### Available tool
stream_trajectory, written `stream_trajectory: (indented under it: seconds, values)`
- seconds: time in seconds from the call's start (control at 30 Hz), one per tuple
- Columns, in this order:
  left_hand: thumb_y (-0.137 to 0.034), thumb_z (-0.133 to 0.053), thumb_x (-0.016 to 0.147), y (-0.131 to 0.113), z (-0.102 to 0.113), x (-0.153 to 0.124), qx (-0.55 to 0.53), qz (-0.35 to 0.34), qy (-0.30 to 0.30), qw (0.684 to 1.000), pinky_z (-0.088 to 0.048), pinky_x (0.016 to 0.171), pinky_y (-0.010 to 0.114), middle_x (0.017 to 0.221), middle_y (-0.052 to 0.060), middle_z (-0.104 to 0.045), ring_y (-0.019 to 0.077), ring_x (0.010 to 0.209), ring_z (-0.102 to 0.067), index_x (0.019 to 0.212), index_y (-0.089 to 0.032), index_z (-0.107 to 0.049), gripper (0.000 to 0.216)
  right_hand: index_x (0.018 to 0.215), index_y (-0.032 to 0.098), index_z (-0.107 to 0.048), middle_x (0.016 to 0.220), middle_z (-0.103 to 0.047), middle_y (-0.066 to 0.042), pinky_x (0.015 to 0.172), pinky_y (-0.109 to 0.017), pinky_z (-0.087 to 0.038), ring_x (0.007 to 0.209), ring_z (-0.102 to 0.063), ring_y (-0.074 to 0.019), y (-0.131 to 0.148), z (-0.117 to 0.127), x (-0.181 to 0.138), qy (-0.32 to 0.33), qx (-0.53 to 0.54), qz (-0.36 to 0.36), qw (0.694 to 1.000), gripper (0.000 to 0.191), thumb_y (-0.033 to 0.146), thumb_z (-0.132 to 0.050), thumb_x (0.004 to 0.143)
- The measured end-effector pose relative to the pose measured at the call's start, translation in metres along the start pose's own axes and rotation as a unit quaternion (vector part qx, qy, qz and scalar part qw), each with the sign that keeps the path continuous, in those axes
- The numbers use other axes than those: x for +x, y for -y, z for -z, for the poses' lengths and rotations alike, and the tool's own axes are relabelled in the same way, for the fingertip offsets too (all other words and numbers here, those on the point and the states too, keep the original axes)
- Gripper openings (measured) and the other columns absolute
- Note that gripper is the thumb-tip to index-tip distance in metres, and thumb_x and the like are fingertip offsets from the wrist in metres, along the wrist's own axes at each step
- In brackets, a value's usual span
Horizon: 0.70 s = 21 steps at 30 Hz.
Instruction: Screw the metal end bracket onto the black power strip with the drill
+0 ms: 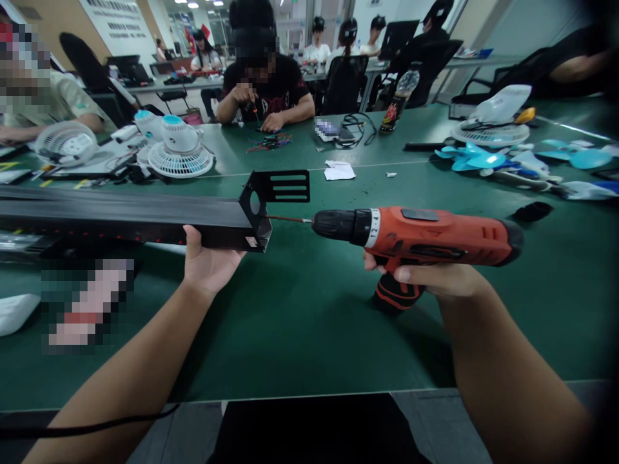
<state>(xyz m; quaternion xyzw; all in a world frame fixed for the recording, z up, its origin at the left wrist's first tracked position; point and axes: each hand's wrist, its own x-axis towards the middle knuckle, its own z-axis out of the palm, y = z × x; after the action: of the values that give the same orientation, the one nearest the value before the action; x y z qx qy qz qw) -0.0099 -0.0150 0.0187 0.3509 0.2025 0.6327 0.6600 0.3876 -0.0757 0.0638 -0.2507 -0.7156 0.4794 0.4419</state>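
The handle of an orange drill (435, 235) is wrapped by the right hand (447, 280), fingers curled round it; whether the trigger is pressed cannot be told. A long black bar (145, 216) is clasped near its end by the left hand (213, 261), with the thumb laid against the near side and the palm below; the other fingers are hidden by the bar.

From the middle of the view, the drill is seen at 3 o'clock and the bar at 9 o'clock. The long thin bit (287, 219) is pointed towards 9 o'clock, its tip brought to the bar's open end. Whether a screw is met there cannot be made out.

A slotted black plate (265, 188) is seen standing at that end, towards 11 o'clock. It appears to be set in place already, so the work is judged to be partly done; how firmly the plate is fixed, and how many fastenings are left, cannot be judged.

Farther out on the green table (314, 335), white paper (338, 171) is found towards 1 o'clock, blue fan blades (469, 156) towards 2, and a white fan (180, 154) towards 10.
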Motion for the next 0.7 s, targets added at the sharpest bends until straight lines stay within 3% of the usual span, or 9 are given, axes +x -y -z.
stream_trajectory:
  seconds: [0.3, 0.7]
  values:
    - [-0.081, -0.08, 0.095, 0.0008, 0.0034, 0.0001, 0.002, 0.001, -0.01, 1.0, -0.062, 0.118, 0.047, 0.156, 0.01, -0.077, 0.036, 0.162, -0.058, 0.151, -0.033, -0.073, 0.075, 0.113, 0.027, -0.086, 0.096, -0.085, -0.007, 0.079, -0.038, -0.073, 0.086, -0.08, -0.0245, 0.0001, -0.001, 0.0004, -0.011, -0.001, -0.008, 1.0, 0.029, 0.046, -0.095, 0.093]
    - [-0.08, -0.08, 0.094, -0.001, -0.0018, -0.0011, 0.021, -0.003, -0.008, 1.0, -0.062, 0.116, 0.046, 0.159, 0.011, -0.075, 0.0373, 0.161, -0.058, 0.152, -0.031, -0.072, 0.076, 0.116, 0.026, -0.087, 0.098, -0.085, -0.006, 0.081, -0.035, -0.071, 0.089, -0.081, -0.0237, -0.0048, 0.0022, -0.0001, 0.005, 0.0, 0.018, 1.0, 0.028, 0.045, -0.093, 0.096]
